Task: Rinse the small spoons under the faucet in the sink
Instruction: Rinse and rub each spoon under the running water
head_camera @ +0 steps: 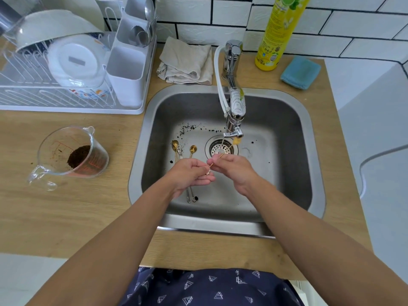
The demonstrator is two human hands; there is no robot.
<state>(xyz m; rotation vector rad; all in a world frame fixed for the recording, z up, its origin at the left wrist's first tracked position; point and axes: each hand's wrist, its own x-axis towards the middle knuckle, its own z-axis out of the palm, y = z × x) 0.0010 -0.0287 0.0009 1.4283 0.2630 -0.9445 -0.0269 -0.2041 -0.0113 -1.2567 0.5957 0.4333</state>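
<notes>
- Two hands share one small gold spoon over the sink: my left hand pinches its handle end, my right hand pinches the shaft further up.
- Its bowl end points toward the faucet spout, above the drain — I cannot tell whether water touches it.
- Three more spoons lie on the sink floor, left of the drain, partly under my left hand.
- A measuring jug of coffee grounds sits on the counter — well left of the sink.
</notes>
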